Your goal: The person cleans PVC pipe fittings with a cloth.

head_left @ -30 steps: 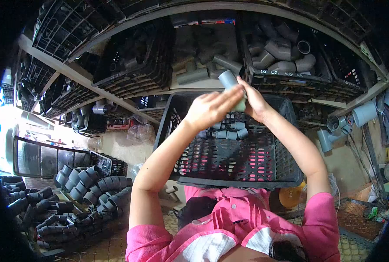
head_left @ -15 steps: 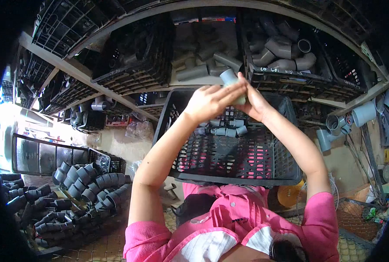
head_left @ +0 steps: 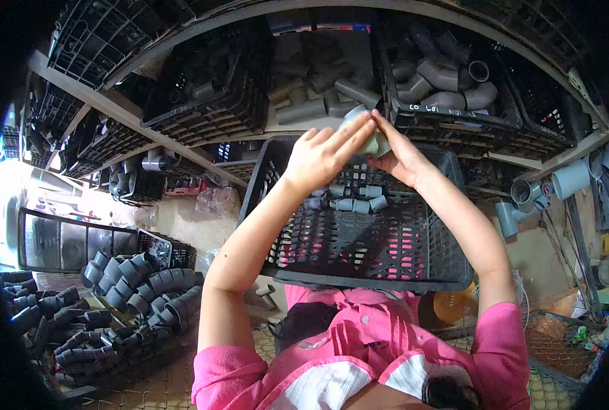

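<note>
Over the back rim of a black plastic crate (head_left: 359, 281), my two hands come together around a grey pipe fitting (head_left: 356, 113), which is slightly blurred. My left hand (head_left: 325, 156) lies across its near side, fingers long and pressed together. From the right, my right hand (head_left: 401, 158) holds it, thumb and fingers around the fitting. A pale green piece (head_left: 372, 145), partly hidden, shows between my palms; what it is I cannot tell. Below, several small grey pipe fittings (head_left: 353, 205) lie in rows on the crate's floor.
Ahead, shelves carry black crates (head_left: 448, 113) of grey pipe elbows and tees (head_left: 303, 113). Lower left lies a large heap of grey fittings (head_left: 133, 290). Wide grey pipe pieces (head_left: 569, 178) hang at the right. A yellow round object (head_left: 451, 305) sits beside the crate.
My left hand has slid slightly left and down over the fitting, and the fitting's top has dropped lower behind my fingers. More of the green piece shows. The crate has stayed put.
</note>
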{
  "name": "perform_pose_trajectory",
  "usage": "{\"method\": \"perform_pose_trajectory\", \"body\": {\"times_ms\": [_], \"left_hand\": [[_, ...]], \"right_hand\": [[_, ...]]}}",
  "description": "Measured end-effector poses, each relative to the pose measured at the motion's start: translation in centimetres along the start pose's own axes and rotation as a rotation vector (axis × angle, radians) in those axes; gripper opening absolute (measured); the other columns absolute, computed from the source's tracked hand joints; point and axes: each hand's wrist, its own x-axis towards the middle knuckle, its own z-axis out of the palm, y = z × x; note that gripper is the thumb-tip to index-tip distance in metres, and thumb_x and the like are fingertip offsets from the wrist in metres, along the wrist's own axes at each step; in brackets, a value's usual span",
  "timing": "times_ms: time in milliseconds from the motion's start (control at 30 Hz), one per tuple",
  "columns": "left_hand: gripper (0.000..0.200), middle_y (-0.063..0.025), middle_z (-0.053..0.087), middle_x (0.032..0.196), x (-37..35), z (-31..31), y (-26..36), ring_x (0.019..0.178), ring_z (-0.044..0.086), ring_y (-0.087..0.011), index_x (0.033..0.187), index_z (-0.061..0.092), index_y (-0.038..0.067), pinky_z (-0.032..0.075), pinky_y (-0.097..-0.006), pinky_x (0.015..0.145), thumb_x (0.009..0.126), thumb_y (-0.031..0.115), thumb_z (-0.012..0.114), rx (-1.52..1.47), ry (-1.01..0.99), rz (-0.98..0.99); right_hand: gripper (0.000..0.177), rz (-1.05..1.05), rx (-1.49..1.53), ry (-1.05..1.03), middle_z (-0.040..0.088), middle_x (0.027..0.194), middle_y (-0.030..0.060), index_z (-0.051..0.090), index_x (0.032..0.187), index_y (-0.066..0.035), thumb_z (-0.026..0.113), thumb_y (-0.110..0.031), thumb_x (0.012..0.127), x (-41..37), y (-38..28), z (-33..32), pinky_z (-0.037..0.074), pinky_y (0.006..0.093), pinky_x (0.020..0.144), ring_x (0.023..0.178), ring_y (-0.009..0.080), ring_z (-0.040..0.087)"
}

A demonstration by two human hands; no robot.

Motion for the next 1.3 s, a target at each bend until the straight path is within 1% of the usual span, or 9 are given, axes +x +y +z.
{"method": "perform_pose_trajectory", "body": {"times_ms": [167,300,367,467,600,700,833,1033,1300], "left_hand": [[0.064,0.0005,0.058,0.139,0.6,-1.6,1.4,0.067,0.061,-0.0059,0.139,0.054,0.019,0.049,-0.0224,0.062,0.076,0.017,0.060,0.024,-0.099,0.177],[0.065,-0.0033,0.054,0.142,0.6,-0.6,-0.4,0.075,0.066,-0.0099,0.140,0.052,0.016,0.054,-0.0259,0.067,0.075,0.013,0.060,0.025,-0.057,-0.119],[0.063,-0.0024,0.054,0.142,0.3,-1.1,-0.1,0.072,0.064,-0.0092,0.138,0.054,0.016,0.053,-0.0247,0.065,0.076,0.014,0.060,-0.028,-0.089,-0.057],[0.059,-0.0017,0.055,0.142,0.1,-0.8,1.0,0.064,0.060,-0.0083,0.135,0.058,0.020,0.051,-0.0223,0.060,0.076,0.019,0.062,0.048,-0.028,0.313],[0.059,-0.0048,0.057,0.139,0.9,-0.9,0.7,0.076,0.068,-0.0112,0.135,0.057,0.016,0.056,-0.0262,0.066,0.076,0.013,0.061,-0.044,-0.131,-0.077],[0.060,-0.0078,0.056,0.139,0.1,-0.1,0.2,0.080,0.071,-0.0162,0.135,0.056,0.010,0.058,-0.0287,0.069,0.075,0.008,0.060,-0.117,-0.050,-0.149],[0.060,-0.0059,0.054,0.142,-0.3,-0.6,1.7,0.065,0.064,-0.0108,0.135,0.057,0.013,0.055,-0.0263,0.062,0.075,0.013,0.062,-0.134,-0.066,0.222],[0.066,-0.0063,0.054,0.142,0.8,-1.0,0.2,0.068,0.064,-0.0111,0.140,0.052,0.014,0.055,-0.0266,0.063,0.075,0.013,0.062,-0.027,-0.045,-0.052],[0.056,0.0017,0.054,0.142,0.9,-0.8,1.4,0.064,0.059,-0.0056,0.131,0.060,0.017,0.053,-0.0213,0.061,0.075,0.018,0.062,-0.063,0.001,0.341]], "right_hand": [[0.056,0.087,0.045,-0.018,0.063,0.111,0.0051,0.056,0.128,-0.013,0.052,-0.057,0.095,0.2,0.1,-0.8,0.057,0.0350,0.075,0.095,0.0165,0.064],[0.051,-0.005,-0.040,0.017,0.063,0.114,0.0051,0.056,0.127,-0.011,0.050,-0.053,0.098,0.0,0.4,-0.8,0.058,0.0319,0.073,0.100,0.0154,0.064],[0.051,-0.014,-0.072,-0.024,0.063,0.115,0.0051,0.057,0.127,-0.011,0.050,-0.053,0.098,0.0,0.2,-0.8,0.058,0.0332,0.075,0.101,0.0160,0.064],[0.052,-0.032,-0.033,0.056,0.065,0.109,0.0049,0.057,0.126,-0.009,0.049,-0.053,0.098,-0.1,0.3,-0.5,0.058,0.0342,0.076,0.095,0.0165,0.065],[0.059,0.006,-0.002,0.040,0.065,0.104,0.0054,0.059,0.121,-0.007,0.055,-0.059,0.093,0.4,-0.1,-1.1,0.056,0.0320,0.075,0.092,0.0139,0.064],[0.060,0.007,0.001,0.065,0.063,0.098,0.0048,0.061,0.115,-0.006,0.064,-0.060,0.087,-0.2,-0.5,-0.4,0.055,0.0314,0.074,0.087,0.0132,0.063],[0.058,0.038,0.040,-0.014,0.064,0.104,0.0070,0.061,0.115,-0.004,0.065,-0.056,0.088,-0.5,-0.7,-0.2,0.054,0.0339,0.079,0.095,0.0164,0.063],[0.056,-0.038,-0.041,0.093,0.064,0.108,0.0075,0.059,0.122,-0.004,0.058,-0.052,0.094,-0.7,-1.0,-0.1,0.054,0.0368,0.080,0.097,0.0158,0.063],[0.056,-0.057,0.015,-0.066,0.067,0.114,0.0104,0.058,0.125,-0.006,0.050,-0.054,0.097,-0.1,-0.2,-1.0,0.054,0.0324,0.086,0.101,0.0154,0.065]]}}
